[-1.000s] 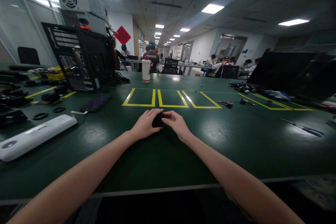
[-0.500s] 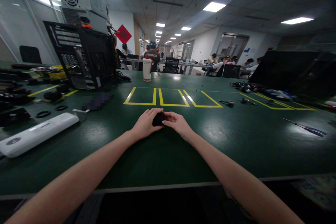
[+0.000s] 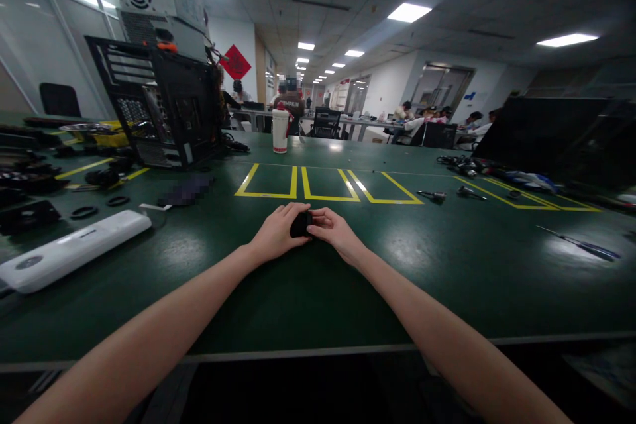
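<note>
We see our view drift slightly left and up; both hands (image 3: 278, 233) (image 3: 335, 232) sit a touch higher in frame, fingers (image 3: 318, 215) curled tighter over the small black part (image 3: 300, 225).

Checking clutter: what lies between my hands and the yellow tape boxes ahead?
Bare green table separates hands holding the small black object from the boxes, head view.
</note>
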Available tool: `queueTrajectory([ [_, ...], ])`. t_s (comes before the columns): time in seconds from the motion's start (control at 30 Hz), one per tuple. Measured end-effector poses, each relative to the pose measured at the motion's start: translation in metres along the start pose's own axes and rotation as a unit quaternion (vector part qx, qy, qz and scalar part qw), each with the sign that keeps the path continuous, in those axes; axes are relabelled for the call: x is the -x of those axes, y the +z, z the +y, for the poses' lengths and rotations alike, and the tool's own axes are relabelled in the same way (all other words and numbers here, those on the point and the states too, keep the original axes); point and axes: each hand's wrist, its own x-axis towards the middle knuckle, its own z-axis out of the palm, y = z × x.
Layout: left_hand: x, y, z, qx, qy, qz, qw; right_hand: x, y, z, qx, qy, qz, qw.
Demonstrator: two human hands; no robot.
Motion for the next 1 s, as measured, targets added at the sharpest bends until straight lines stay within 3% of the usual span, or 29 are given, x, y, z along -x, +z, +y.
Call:
queueTrajectory([
  [0.5, -0.005, -0.0004, -0.0013, 0.012, 0.005, -0.006, 1.0, 0.0002, 0.001, -0.0004, -0.018, 0.02, 0.031, 0.999],
  [0.8, -0.0051, -0.0003, -0.0008, 0.007, 0.009, -0.004, 1.0, 0.0027, -0.0019, 0.0007, -0.038, 0.008, -0.018, 0.999],
  [1.0, -0.005, -0.0011, 0.0002, 0.014, 0.009, -0.007, 1.0, 0.0008, 0.0016, -0.0014, -0.047, 0.046, 0.003, 0.998],
])
